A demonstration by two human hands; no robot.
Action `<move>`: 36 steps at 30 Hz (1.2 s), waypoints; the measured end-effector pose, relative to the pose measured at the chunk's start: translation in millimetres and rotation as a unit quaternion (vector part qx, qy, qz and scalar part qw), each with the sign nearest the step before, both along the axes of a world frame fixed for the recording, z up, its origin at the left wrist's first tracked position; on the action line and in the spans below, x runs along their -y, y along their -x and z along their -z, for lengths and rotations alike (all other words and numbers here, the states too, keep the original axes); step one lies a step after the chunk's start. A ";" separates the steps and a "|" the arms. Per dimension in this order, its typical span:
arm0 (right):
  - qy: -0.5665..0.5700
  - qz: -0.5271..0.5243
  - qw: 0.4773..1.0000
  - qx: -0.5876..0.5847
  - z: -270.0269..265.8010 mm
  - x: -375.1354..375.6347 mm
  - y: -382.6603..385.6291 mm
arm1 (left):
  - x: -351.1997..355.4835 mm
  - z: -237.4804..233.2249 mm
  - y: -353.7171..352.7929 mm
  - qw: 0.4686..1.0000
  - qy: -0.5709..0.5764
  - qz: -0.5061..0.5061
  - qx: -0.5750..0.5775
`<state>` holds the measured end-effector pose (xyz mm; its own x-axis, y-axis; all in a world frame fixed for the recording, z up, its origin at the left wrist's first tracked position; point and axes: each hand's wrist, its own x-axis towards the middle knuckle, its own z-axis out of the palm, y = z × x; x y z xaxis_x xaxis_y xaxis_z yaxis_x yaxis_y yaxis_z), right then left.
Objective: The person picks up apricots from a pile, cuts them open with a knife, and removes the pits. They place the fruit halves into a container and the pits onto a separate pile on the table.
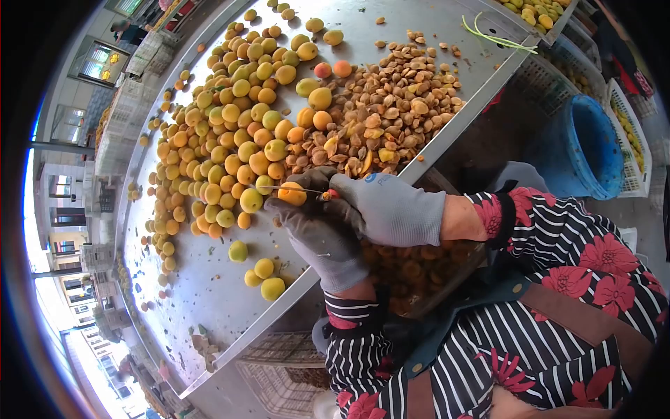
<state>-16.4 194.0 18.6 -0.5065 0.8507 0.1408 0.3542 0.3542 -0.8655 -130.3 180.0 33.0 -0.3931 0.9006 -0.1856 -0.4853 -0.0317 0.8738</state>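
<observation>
My left hand (pixel 314 234), in a grey glove with a dark coated palm, is closed around a yellow-orange apricot (pixel 292 195). My right hand (pixel 394 208), gloved the same way, grips a small knife (pixel 328 195) with a reddish handle; most of the handle is hidden in the fingers. The thin blade lies across the top of the apricot. Both hands are close together over the near edge of a metal table (pixel 209 293). Just beyond them are a heap of whole apricots (pixel 230 140) and a pile of brown apricot stones (pixel 394 105).
A raised metal rim (pixel 474 105) borders the table's near side. Below my hands, a container holds apricot halves (pixel 419 272). To the right stand a blue bucket (pixel 583 146) and a white crate (pixel 631 140). A green stem (pixel 495 38) lies near the table's corner.
</observation>
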 end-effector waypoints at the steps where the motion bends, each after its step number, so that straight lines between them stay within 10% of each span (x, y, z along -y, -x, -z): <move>1: -0.012 0.003 1.000 0.014 0.0 0.1 0.0 | 0.5 1.0 -0.7 1.000 0.000 0.001 0.001; 16: -0.005 -0.036 0.997 0.064 -0.8 -4.5 -9.2 | 1.1 16.1 17.4 0.987 -0.099 0.056 -0.112; 22: 0.006 -0.029 0.999 0.043 -3.7 -0.5 -6.5 | 4.4 8.9 16.5 0.976 -0.190 0.092 0.059; 25: 0.005 -0.033 0.999 0.020 -7.2 2.0 -6.8 | 1.1 1.8 11.8 0.967 -0.193 0.087 -0.143; 36: 0.110 -0.072 0.991 -0.013 -17.1 -3.4 -11.7 | -4.2 5.7 34.6 0.945 -0.272 0.116 0.140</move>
<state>-4.7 197.4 35.7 -0.6239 0.7811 -0.0256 0.2902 0.2011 -0.9356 -165.0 184.3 27.2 -0.1770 0.9485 0.2626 -0.7440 -0.3036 0.5952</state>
